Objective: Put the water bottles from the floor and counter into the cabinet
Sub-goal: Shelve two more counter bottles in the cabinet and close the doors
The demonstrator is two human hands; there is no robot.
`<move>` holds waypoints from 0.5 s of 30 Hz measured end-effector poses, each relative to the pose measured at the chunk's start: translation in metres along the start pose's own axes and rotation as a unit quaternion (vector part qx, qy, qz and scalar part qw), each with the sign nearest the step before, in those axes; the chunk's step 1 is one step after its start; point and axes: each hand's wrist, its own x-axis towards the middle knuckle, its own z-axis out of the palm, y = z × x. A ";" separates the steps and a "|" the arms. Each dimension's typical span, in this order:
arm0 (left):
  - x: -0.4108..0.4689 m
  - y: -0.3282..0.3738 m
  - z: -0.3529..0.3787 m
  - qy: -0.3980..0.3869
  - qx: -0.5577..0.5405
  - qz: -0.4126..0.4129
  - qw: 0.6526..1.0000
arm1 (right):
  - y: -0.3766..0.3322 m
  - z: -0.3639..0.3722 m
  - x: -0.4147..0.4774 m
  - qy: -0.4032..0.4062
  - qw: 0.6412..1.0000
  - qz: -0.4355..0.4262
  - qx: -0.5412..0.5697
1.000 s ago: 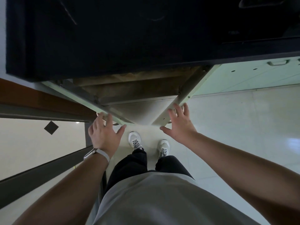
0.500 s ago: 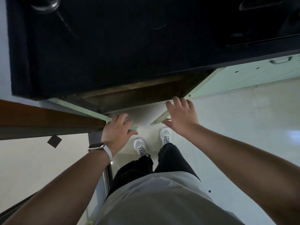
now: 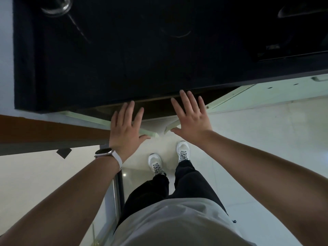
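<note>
Below the black counter (image 3: 142,59) the cabinet's two pale green doors are nearly together, with a narrow gap between their edges. My left hand (image 3: 125,128), fingers straight, presses flat on the left door (image 3: 88,118). My right hand (image 3: 191,119), also spread flat, presses on the right door (image 3: 223,98). A thin dark strip of the cabinet's inside (image 3: 156,107) shows under the counter edge. No water bottle shows on the floor. A clear glass-like object (image 3: 56,6) stands at the counter's far left; I cannot tell whether it is a bottle.
A brown wooden ledge (image 3: 44,128) and a metal frame run along the left. Glossy white floor tiles (image 3: 266,139) spread to the right, with my white shoes (image 3: 156,164) just under the doors. Another pale green door with a handle (image 3: 317,79) lies at the far right.
Both hands have pushed the two doors inward towards the cabinet; the wide opening seen a second ago has narrowed to a thin gap. The view has tilted up over the counter.
</note>
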 end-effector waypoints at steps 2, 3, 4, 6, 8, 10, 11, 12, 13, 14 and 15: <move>0.011 0.000 -0.002 -0.007 -0.001 -0.009 1.000 | -0.002 -0.003 0.009 0.003 1.000 -0.006 -0.002; 0.015 0.000 -0.003 -0.006 -0.002 -0.010 1.000 | -0.003 -0.004 0.013 0.004 1.000 -0.008 -0.005; 0.019 0.001 -0.003 -0.001 -0.003 -0.010 1.000 | -0.003 -0.003 0.016 0.003 1.000 -0.008 -0.006; 0.027 0.002 -0.003 0.010 -0.005 -0.012 1.000 | -0.003 -0.001 0.024 0.005 1.000 -0.002 -0.005; 0.038 0.002 -0.004 0.015 -0.007 -0.017 1.000 | -0.002 -0.001 0.031 0.010 1.000 0.003 -0.006; 0.049 0.002 -0.005 0.022 -0.004 -0.015 1.000 | -0.001 -0.003 0.040 0.018 1.000 0.005 -0.004; 0.055 0.001 -0.006 0.027 -0.002 -0.010 1.000 | 0.000 -0.006 0.044 0.019 1.000 0.006 -0.002; 0.059 0.001 -0.007 0.033 -0.001 -0.006 0.999 | 0.001 -0.008 0.048 0.018 1.000 0.006 -0.002; 0.064 0.000 -0.007 0.040 -0.001 -0.004 0.999 | 0.002 -0.010 0.052 0.021 1.000 0.006 -0.001; 0.068 0.000 -0.008 0.048 -0.001 -0.006 0.999 | 0.003 -0.012 0.057 0.028 1.000 0.007 0.000; 0.072 -0.001 -0.009 0.054 -0.001 -0.011 0.998 | 0.004 -0.014 0.061 0.034 0.999 0.008 0.001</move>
